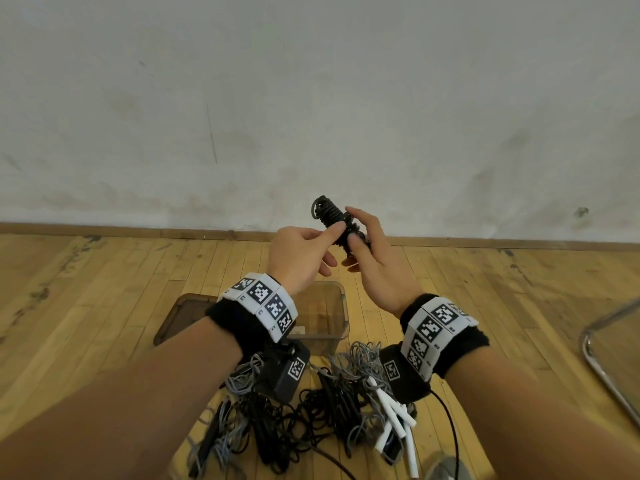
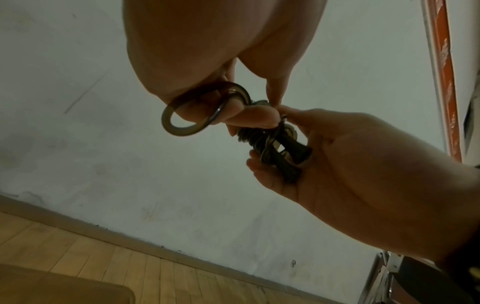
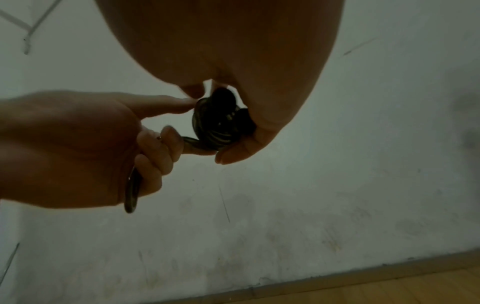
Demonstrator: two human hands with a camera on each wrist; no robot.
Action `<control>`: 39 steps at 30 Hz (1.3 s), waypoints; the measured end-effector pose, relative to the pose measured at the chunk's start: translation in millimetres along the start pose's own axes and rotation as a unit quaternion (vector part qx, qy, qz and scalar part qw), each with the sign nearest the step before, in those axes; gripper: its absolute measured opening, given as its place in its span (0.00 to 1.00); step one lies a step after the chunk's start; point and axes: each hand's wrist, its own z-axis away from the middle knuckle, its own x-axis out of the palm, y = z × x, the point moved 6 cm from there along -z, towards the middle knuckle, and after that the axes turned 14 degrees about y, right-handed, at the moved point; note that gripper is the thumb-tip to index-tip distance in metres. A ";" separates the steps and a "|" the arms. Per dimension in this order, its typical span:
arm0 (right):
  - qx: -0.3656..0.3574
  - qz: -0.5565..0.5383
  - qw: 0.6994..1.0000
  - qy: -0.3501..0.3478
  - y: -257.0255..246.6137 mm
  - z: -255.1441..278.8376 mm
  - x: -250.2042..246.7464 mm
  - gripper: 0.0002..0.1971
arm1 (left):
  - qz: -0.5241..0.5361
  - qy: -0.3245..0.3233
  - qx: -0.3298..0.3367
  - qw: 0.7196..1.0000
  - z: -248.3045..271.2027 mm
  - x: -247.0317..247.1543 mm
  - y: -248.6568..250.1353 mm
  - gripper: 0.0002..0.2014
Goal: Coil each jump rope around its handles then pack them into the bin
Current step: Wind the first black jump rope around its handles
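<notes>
Right hand (image 1: 375, 268) curled around the black jump rope (image 1: 334, 218) (coiled on its handles), held up above the clear bin (image 1: 332, 308); left hand (image 1: 299, 259) beside it, fingers hooked on a loose loop of that cord, index tip on the coil; tangled rope pile (image 1: 311, 407) just in front of bin, nearer the person.

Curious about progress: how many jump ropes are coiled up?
1: the black coiled rope, held by the left hand and right hand. Others lie in a tangled pile; the left arm hides part of the bin.
</notes>
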 end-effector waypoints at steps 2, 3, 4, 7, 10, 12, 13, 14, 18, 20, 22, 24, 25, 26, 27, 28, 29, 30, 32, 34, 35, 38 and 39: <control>-0.012 -0.018 1.000 -0.007 -4.6 0.4 1.0 0.19 | 0.002 0.001 -0.012 1.000 -0.3 -2.1 -1.9 0.22; -0.024 -0.012 1.000 -0.007 -6.9 0.3 1.0 0.19 | 0.003 0.001 -0.017 1.000 -0.3 -2.7 -2.1 0.23; -0.031 -0.013 0.999 -0.005 -7.9 -0.1 0.8 0.19 | 0.005 0.001 -0.016 1.000 -0.5 -3.4 -1.8 0.24; 0.033 -0.068 0.997 0.018 -1.2 -2.9 -2.3 0.26 | 0.022 -0.004 -0.003 1.000 -2.6 -4.6 0.9 0.23; 0.149 -0.135 0.980 -0.003 4.7 -1.4 -0.5 0.24 | 0.052 -0.031 0.011 0.998 -2.2 -0.5 2.5 0.22; 0.172 -0.156 0.972 -0.039 2.0 3.3 3.4 0.17 | 0.054 -0.053 0.018 0.997 -0.2 3.4 1.7 0.22; 0.165 -0.158 0.972 -0.051 0.3 4.7 3.9 0.16 | 0.052 -0.061 0.020 0.997 0.4 4.5 1.2 0.21; 0.155 -0.158 0.974 -0.056 -0.2 5.2 3.8 0.14 | 0.050 -0.067 0.021 0.996 0.8 4.9 0.8 0.20; 0.119 -0.118 0.985 -0.046 2.6 -0.9 -2.6 0.16 | 0.025 -0.073 0.029 0.997 -2.1 3.7 0.9 0.16; 0.103 -0.071 0.992 -0.030 4.8 -3.0 -5.8 0.21 | 0.015 -0.063 0.022 0.998 -3.2 4.1 -1.0 0.14; 0.072 -0.013 0.997 -0.004 6.3 -4.1 -9.5 0.24 | 0.017 -0.045 0.017 0.999 -3.0 4.4 -3.4 0.12; 0.044 0.045 0.998 0.026 9.7 -5.9 -14.9 0.27 | 0.021 -0.018 0.018 0.999 -3.9 2.0 -4.2 0.08; 0.044 0.066 0.996 0.043 12.8 -7.3 -19.4 0.28 | 0.024 -0.006 0.021 0.999 -4.6 -0.3 -3.2 0.07; 0.054 0.071 0.994 0.058 16.4 -8.6 -24.3 0.28 | 0.031 0.003 0.023 0.999 -5.5 -2.2 -2.1 0.06; 0.068 0.061 0.994 0.066 19.9 -9.5 -28.5 0.28 | 0.039 0.008 0.024 0.999 -6.1 -3.9 -0.9 0.07; 0.081 0.047 0.993 0.068 22.6 -9.9 -32.1 0.29 | 0.045 0.008 0.026 0.999 -6.9 -5.0 -0.3 0.07; 0.089 0.037 0.993 0.067 24.2 -10.0 -34.7 0.29 | 0.045 0.003 0.026 0.999 -7.0 -5.0 0.2 0.08; 0.097 0.030 0.993 0.063 25.4 -10.0 -36.3 0.29 | 0.040 -0.008 0.024 0.999 -6.6 -4.1 -0.5 0.08; 0.118 0.001 0.991 0.059 27.2 -9.9 -36.3 0.29 | 0.023 -0.031 0.017 0.999 -4.0 -0.5 -4.1 0.07; 0.145 -0.050 0.986 0.060 27.6 -10.3 -33.4 0.28 | 0.001 -0.034 0.017 0.999 -3.9 2.4 -8.7 0.07; 0.157 -0.078 0.983 0.061 26.1 -9.9 -31.5 0.27 | -0.011 -0.032 0.019 0.999 -4.0 3.5 -9.4 0.09; 0.180 -0.151 0.970 0.056 19.2 -8.3 -25.9 0.22 | -0.041 -0.024 0.018 0.999 -6.9 6.9 -12.9 0.22; 0.187 -0.171 0.966 0.049 17.1 -7.2 -23.9 0.20 | -0.039 -0.025 0.012 0.999 -7.6 7.7 -14.3 0.26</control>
